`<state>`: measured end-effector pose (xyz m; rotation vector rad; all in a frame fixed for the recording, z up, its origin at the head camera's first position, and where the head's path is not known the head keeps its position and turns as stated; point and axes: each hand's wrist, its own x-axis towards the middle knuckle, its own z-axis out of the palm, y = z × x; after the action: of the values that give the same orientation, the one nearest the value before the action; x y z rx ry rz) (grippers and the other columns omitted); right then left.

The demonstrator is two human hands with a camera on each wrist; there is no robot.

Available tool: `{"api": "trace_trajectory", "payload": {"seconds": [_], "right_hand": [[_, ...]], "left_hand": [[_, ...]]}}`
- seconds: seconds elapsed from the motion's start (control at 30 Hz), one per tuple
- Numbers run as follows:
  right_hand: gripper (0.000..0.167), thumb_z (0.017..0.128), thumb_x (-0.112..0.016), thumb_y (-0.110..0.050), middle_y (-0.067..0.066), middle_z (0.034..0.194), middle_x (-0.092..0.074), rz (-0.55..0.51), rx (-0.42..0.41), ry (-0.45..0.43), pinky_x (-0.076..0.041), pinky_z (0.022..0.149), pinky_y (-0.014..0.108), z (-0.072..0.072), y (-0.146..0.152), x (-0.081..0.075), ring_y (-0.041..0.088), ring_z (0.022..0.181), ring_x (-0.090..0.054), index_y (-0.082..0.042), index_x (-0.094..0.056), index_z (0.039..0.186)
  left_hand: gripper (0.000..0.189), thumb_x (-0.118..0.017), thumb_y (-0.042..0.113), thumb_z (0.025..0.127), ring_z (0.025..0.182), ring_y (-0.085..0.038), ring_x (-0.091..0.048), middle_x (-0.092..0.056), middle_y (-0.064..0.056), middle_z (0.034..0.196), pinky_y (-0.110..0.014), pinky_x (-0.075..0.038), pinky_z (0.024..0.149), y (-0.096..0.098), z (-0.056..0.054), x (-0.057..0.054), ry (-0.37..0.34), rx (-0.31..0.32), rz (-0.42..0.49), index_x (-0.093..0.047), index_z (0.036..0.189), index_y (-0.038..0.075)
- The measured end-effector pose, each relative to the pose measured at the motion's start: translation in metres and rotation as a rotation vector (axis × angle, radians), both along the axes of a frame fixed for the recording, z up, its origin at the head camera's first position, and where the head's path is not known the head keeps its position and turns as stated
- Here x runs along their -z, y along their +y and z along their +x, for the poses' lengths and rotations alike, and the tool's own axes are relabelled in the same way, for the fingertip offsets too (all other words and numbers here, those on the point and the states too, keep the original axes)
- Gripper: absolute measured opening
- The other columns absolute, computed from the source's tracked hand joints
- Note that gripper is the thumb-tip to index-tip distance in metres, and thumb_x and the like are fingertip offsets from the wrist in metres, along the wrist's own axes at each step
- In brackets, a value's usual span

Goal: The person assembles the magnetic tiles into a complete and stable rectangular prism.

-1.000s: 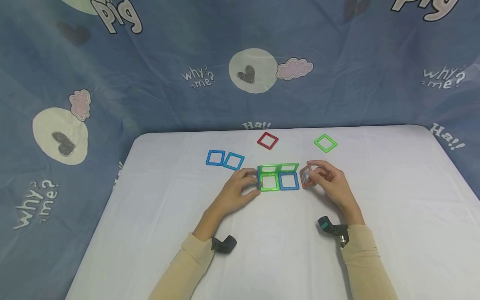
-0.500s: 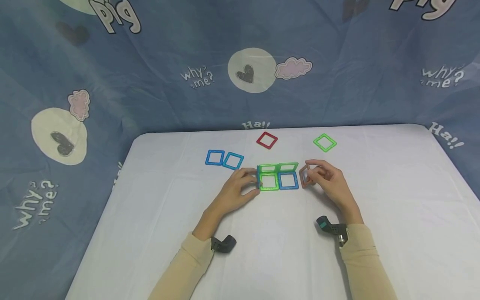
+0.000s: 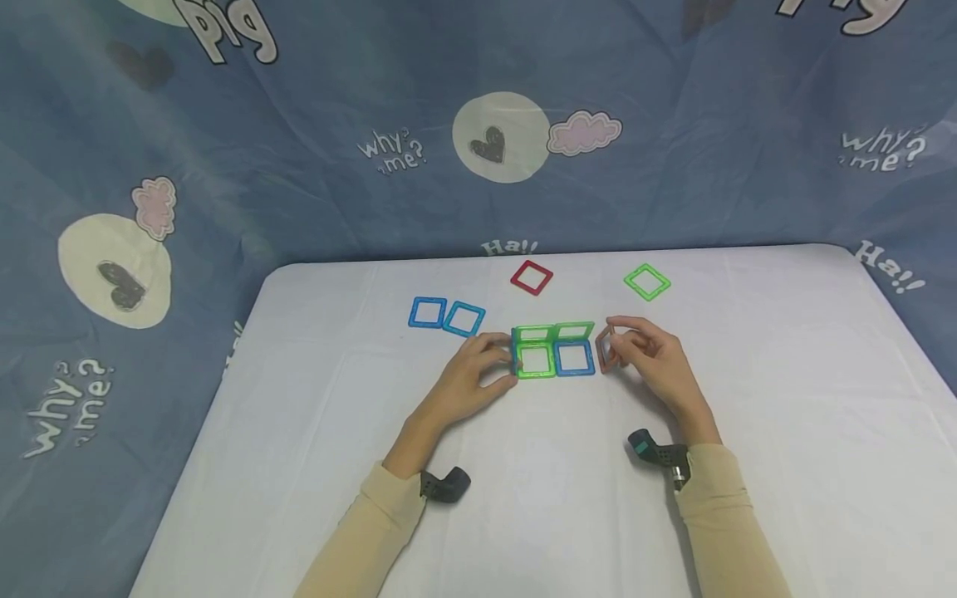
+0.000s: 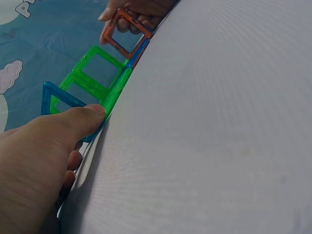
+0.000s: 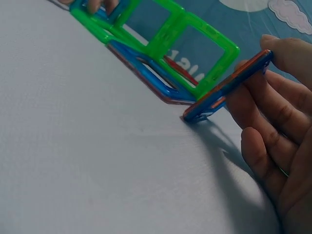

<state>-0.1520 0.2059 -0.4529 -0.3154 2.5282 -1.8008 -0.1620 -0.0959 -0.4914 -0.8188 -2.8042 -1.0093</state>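
Observation:
Several square frame-like magnetic tiles stand joined mid-table. A green tile point(image 3: 537, 375) and a blue tile point(image 3: 574, 373) lie flat side by side, and two green tiles point(image 5: 207, 48) rise upright along their back edge. At the left end stands an upright blue tile point(image 4: 46, 97). My left hand point(image 3: 474, 378) holds this end, thumb at the front corner and fingers behind the blue tile. My right hand point(image 3: 652, 359) pinches a red tile point(image 4: 111, 39) with blue on its outer face point(image 5: 229, 87). It stands on edge, tilted, right beside the flat blue tile's right end.
Two loose blue tiles point(image 3: 428, 325) point(image 3: 453, 312) lie behind my left hand. Farther back are a red tile point(image 3: 516, 280) and a green tile point(image 3: 647, 296). A printed blue cloth point(image 3: 314, 183) hangs behind the white table point(image 3: 523, 498).
The right hand and its red tile have shifted very slightly left toward the joined tiles. The left hand keeps its place at the left end.

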Motion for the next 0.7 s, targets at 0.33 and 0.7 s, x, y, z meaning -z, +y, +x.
{"api": "trace_trajectory", "payload": {"seconds": [0.33, 0.7], "right_hand": [[0.035, 0.094, -0.057, -0.013, 0.022, 0.093, -0.066, -0.047, -0.015, 0.025, -0.052, 0.070, 0.020, 0.000, -0.007, 0.002, 0.010, 0.075, -0.064, -0.002, -0.054, 0.127], [0.034, 0.095, -0.056, -0.016, 0.020, 0.103, -0.063, -0.014, 0.001, 0.010, -0.052, 0.072, 0.020, -0.001, -0.014, 0.003, 0.011, 0.075, -0.064, -0.004, -0.055, 0.127]], "left_hand": [[0.020, -0.070, 0.031, 0.085, 0.129, -0.015, -0.043, -0.051, 0.005, 0.134, -0.036, -0.039, 0.110, 0.000, 0.000, 0.000, -0.005, -0.010, -0.002, -0.066, 0.103, 0.025], [0.020, -0.070, 0.030, 0.085, 0.129, -0.016, -0.043, -0.052, 0.005, 0.134, -0.037, -0.040, 0.108, 0.001, 0.000, 0.000, 0.000, -0.013, -0.004, -0.066, 0.104, 0.024]]}}
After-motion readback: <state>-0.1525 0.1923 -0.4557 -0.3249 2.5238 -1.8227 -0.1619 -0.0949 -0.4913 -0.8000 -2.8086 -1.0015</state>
